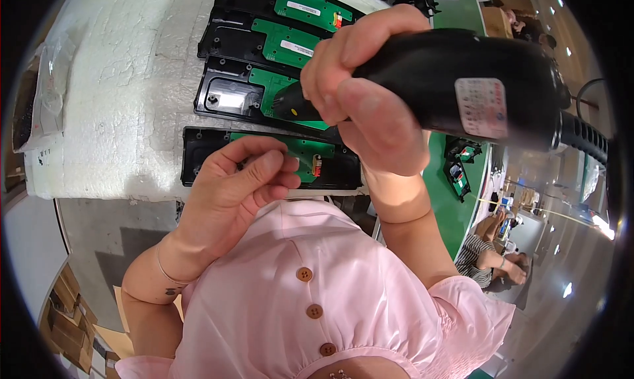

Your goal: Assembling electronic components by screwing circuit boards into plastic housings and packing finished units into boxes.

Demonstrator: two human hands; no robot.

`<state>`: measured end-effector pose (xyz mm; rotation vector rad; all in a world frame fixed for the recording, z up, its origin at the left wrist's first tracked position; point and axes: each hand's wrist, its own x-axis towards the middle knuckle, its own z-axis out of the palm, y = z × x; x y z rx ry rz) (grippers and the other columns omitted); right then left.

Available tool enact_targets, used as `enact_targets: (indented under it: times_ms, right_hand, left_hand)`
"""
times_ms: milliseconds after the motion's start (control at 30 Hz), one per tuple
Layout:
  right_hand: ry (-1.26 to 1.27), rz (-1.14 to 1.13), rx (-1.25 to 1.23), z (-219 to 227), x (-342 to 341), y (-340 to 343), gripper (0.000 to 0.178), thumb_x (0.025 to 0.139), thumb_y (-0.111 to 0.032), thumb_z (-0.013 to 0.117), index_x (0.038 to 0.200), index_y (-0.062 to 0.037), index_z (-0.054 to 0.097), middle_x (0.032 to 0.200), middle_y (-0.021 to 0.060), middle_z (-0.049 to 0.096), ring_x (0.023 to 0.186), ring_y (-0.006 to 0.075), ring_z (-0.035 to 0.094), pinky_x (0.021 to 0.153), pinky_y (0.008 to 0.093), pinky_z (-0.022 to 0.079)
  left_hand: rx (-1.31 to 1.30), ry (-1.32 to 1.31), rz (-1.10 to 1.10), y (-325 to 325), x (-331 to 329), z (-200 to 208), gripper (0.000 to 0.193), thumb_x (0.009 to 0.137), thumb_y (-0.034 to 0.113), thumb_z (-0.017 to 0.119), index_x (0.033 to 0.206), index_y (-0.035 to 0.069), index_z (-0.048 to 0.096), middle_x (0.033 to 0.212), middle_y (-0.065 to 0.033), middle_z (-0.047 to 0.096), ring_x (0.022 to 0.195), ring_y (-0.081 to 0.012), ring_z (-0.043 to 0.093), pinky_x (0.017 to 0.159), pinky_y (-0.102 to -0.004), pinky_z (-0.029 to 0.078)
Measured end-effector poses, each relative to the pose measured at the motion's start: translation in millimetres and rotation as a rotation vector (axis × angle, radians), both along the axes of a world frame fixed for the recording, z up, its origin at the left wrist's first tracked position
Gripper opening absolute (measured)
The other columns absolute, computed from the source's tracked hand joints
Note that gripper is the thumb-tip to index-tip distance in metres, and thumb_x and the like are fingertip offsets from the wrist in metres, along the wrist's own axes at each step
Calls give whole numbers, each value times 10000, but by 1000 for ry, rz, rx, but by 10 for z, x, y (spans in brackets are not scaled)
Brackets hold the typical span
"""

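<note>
My right hand (376, 92) is wrapped round a black electric screwdriver (422, 68) with a cord at its rear end. The tool's tip points left, over the green circuit board (264, 78) of the second-nearest black panel (221, 92). My left hand (241, 174) is closed in a pinch above the nearest black panel (195, 156). What its fingers hold, if anything, is hidden. That panel also bears a green board (307, 156) with a small red and white connector (317, 166), partly covered by my left fingers.
Two more black panels (228, 32) with green boards lie farther back in the row on a white foam-like surface (125, 95). To the right runs a green table (436, 171) with small black parts (457, 179) on it. A person in a striped top (477, 257) sits beyond.
</note>
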<state>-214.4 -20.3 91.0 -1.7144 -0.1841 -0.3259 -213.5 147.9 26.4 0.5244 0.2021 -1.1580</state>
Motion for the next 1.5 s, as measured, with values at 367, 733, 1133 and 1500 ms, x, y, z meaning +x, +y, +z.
enact_targets:
  times_ms: [367, 733, 1133, 1500]
  right_hand:
    - [-275, 271, 371, 509, -405, -134, 266, 687, -108, 696, 852, -114, 488, 590, -48, 571, 524, 48, 551, 534, 146, 434]
    - [-347, 200, 305, 261, -120, -45, 228, 735, -132, 615, 902, -115, 460, 629, -51, 531, 506, 56, 478, 511, 200, 375]
    - [90, -121, 461, 96, 382, 143, 304, 683, -87, 641, 877, -34, 413, 642, 53, 440, 483, 129, 437, 473, 260, 399]
    - [-691, 159, -392, -53, 667, 9, 234, 639, -64, 626, 802, -41, 459, 734, 24, 470, 627, 92, 456, 577, 210, 392]
  left_hand:
    - [-69, 106, 89, -104, -6, -76, 169, 860, 158, 540, 978, 39, 560, 894, -43, 591, 798, -95, 572, 677, -176, 473]
    - [-147, 228, 96, -171, -73, 102, 296, 903, 213, 457, 1070, -26, 510, 1038, -129, 556, 937, -203, 562, 827, -247, 458]
    - [-75, 0, -156, -4, -8, 66, 325, 926, 158, 365, 1178, -36, 430, 1023, -201, 564, 941, -274, 584, 766, -284, 499]
    - [-74, -111, -133, 45, 18, -61, 214, 904, 164, 447, 1039, 5, 495, 888, -137, 606, 815, -190, 605, 651, -235, 479]
